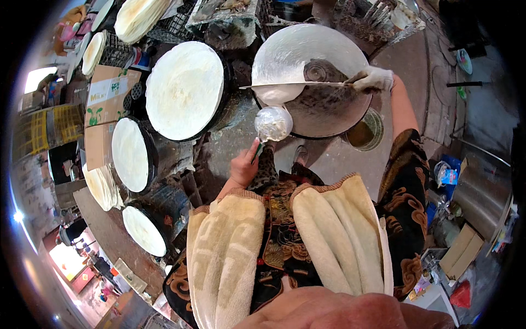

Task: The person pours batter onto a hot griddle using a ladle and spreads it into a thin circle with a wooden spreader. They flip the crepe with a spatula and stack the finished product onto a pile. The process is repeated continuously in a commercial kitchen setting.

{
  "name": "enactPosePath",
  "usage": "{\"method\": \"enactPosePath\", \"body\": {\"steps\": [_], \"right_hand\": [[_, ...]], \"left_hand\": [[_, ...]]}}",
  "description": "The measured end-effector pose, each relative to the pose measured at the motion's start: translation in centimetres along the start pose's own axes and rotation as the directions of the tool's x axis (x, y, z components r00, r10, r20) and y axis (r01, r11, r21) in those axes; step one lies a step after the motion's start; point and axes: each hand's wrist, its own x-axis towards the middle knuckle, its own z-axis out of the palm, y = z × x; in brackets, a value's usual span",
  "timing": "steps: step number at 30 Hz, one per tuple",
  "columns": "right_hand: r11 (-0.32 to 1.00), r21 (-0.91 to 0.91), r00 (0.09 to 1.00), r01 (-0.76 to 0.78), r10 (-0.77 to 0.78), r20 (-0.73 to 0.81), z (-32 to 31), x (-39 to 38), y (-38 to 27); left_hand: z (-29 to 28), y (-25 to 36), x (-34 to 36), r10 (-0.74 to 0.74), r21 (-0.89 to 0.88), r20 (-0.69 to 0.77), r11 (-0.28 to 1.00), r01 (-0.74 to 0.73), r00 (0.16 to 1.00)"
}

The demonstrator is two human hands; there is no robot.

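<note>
A large round griddle [323, 115] is in front of me, white batter [282, 55] coating its far part and dark surface bare on the nearer part. My right hand [371, 79], in a white glove, grips a long flat spreader [323, 83] lying across the griddle, with batter heaped along its left half. My left hand [245, 164] is closed round the handle of a batter-smeared metal ladle [273, 123], whose bowl is at the griddle's front left edge, just below the spreader.
Several dark round griddles with pale rounds [183, 88] line the left, beside cardboard boxes [103, 142] and stacked rounds [98, 186]. A bucket of brownish liquid [361, 134] sits under the griddle's right edge. Cluttered metal racks [219, 16] stand behind; boxes and bags [460, 252] lie at lower right.
</note>
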Motion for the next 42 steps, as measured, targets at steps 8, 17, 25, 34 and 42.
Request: {"method": "enactPosePath", "body": {"steps": [8, 17, 25, 34, 42], "right_hand": [[0.995, -0.079, 0.997, -0.062, 0.058, -0.059, -0.5, 1.0, -0.7], [0.995, -0.059, 0.989, -0.086, 0.078, -0.127, -1.7, -0.2, -4.3], [0.934, -0.158, 0.91, -0.32, 0.349, 0.223, -3.8, -0.8, -1.2], [0.983, -0.176, 0.995, -0.059, 0.071, 0.066, -1.4, 3.1, -2.6], [0.892, -0.279, 0.935, -0.356, 0.337, -0.113, 1.9, -12.0, 0.3]], "left_hand": [[-0.7, 1.5, 2.6, 0.189, -0.113, 0.026, 0.976, -0.185, 0.982], [-8.0, 2.2, 8.3, -0.715, -0.859, -0.219, 0.464, 0.216, 0.664], [-12.6, -1.1, 8.5, -0.762, -0.995, -0.079, 0.1, -0.005, 0.643], [-11.9, -1.6, 5.7, -0.632, -0.852, 0.223, -0.497, -0.167, 0.742], [-13.0, -3.6, 6.2, -0.449, -0.717, 0.266, -0.684, -0.137, 0.853]]}}
